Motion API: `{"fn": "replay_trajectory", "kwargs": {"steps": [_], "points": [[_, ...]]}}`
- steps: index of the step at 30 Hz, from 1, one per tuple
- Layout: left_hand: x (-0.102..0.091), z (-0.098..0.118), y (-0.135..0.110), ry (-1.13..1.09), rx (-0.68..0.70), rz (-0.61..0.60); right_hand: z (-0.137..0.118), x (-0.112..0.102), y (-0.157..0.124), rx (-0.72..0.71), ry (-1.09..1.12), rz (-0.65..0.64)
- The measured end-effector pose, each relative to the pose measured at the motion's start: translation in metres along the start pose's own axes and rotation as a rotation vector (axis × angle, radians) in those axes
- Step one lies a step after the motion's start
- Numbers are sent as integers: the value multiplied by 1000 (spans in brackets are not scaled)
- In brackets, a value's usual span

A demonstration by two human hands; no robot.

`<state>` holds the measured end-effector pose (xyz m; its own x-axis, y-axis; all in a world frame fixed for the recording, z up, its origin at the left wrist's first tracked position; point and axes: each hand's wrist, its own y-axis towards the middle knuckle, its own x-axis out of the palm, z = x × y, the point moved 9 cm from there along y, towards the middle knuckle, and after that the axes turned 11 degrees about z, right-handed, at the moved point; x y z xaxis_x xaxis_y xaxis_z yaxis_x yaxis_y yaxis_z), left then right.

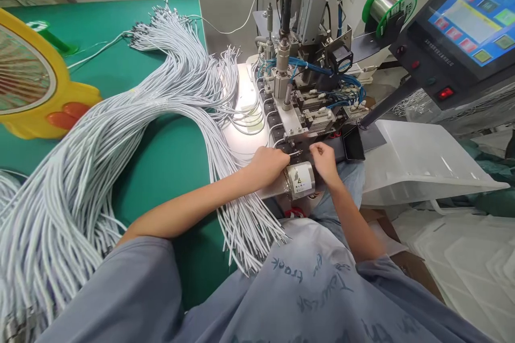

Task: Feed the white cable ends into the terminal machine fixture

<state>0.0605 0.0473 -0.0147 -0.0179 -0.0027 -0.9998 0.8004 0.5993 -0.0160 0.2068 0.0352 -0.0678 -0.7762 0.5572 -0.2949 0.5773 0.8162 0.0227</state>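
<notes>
My left hand (266,166) is curled shut, pinching the end of a thin white cable (290,154) at the front of a small soldering machine (306,91). My right hand (323,161) is also pinched shut, just right of the left one, at the same cable end by the machine's black fixture blocks. Below both hands sits a silver motor (300,178) with a warning label. A big bundle of white cables (132,123) sweeps over the green table (173,161) to my left, and its loose ends hang off the table edge near my lap.
A yellow electric swatter (32,80) lies at the far left of the table. A touchscreen panel (470,16) stands at the upper right, beside a green solder spool (386,5). A white plastic tray (422,161) slopes away to the right of the machine.
</notes>
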Motion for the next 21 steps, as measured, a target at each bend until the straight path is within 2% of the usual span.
{"fn": "replay_trajectory", "kwargs": {"steps": [2, 4, 5, 9, 11, 12, 17, 19, 21], "points": [[-2, -6, 1, 17, -37, 15, -18, -22, -19, -102, -30, 148], [-6, -13, 1, 47, -92, 39, -31, -27, -50, -146, -57, 145], [-7, -16, 2, 61, -117, 47, -33, -18, -67, -127, -89, 44], [-8, -19, 3, 81, -140, 33, -28, 45, -141, -96, -196, -560], [-9, -19, 3, 87, -150, 42, -25, 65, -164, -96, -222, -729], [-11, -19, 3, 88, -157, 50, -23, 71, -168, -98, -240, -760], [-20, -7, -1, 12, -169, 76, -33, 70, -167, -262, -391, -683], [-23, 9, -4, -87, -106, 69, -37, 66, -167, -309, -419, -678], [-29, 33, -9, -230, 40, 96, -39, 56, -159, -307, -413, -631]]}}
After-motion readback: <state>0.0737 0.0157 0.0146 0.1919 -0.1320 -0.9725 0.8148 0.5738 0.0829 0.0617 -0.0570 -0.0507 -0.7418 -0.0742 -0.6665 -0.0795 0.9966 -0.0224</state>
